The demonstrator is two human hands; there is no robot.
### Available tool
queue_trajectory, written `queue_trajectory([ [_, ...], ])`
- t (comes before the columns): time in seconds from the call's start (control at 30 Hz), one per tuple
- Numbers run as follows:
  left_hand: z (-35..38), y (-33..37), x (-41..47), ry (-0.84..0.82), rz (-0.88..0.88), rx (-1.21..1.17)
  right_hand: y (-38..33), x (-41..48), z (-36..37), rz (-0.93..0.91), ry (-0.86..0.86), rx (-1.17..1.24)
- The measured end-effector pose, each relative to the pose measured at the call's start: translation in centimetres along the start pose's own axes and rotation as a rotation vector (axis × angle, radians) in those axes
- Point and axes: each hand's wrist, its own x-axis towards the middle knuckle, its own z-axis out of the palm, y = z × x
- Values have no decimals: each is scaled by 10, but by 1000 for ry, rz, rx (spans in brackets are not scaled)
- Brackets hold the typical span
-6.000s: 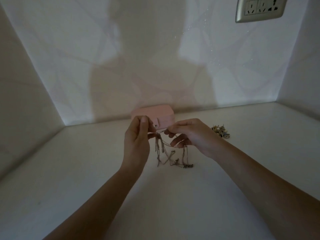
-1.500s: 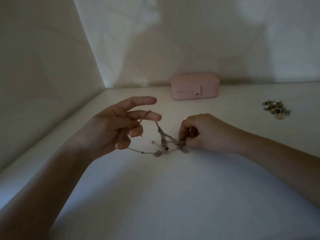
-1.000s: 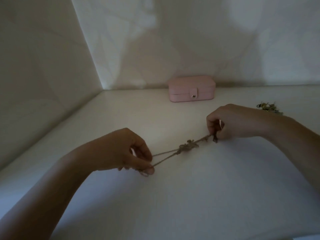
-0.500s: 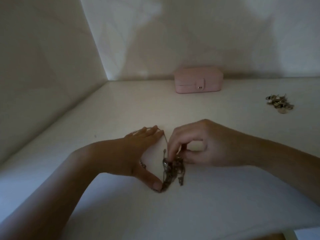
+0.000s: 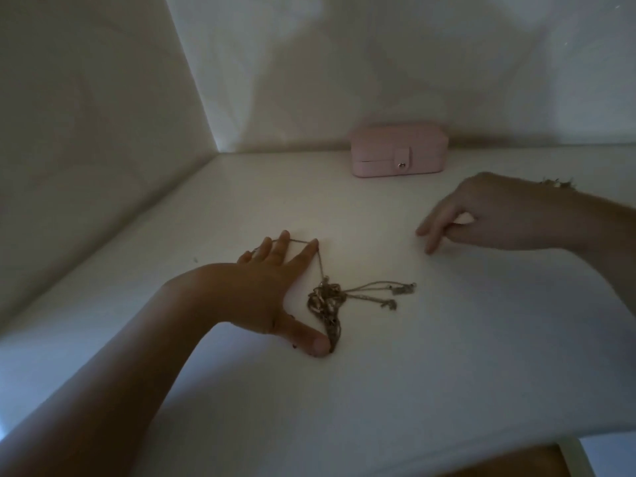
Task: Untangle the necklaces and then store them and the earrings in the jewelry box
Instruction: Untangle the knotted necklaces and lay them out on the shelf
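Your left hand (image 5: 261, 290) is pressing flat on the table, a chain strung round its splayed fingertips. Your right hand (image 5: 488, 215) is hovering slack, holding nothing. The necklaces (image 5: 327, 301) are lying knotted just right of that thumb. Splaying wider is risking cinching the knot tighter.

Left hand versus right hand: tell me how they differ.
The left hand lies spread flat on the table with fingers straight; the right hand has fingers loosely bent. A chain of the necklaces is stretched round the left hand's fingertips and thumb; the right hand holds nothing. Both are bare.
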Motion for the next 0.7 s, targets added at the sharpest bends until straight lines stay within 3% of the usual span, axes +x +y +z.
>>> queue_trajectory([
  [0.07,-1,4,-1,-2,-22,7,-21,4,15,-134,194,149],
  [0.1,-1,5,-1,-2,-29,10,-36,6,24,-203,201,226],
  [0.27,1,6,0,5,-45,2,-61,15,60,-472,4,198],
  [0.53,-6,-16,9,32,-142,-43,-43,20,48,-392,69,50],
  [0.7,-5,-15,15,65,-225,-67,-43,13,57,-495,182,-88],
])
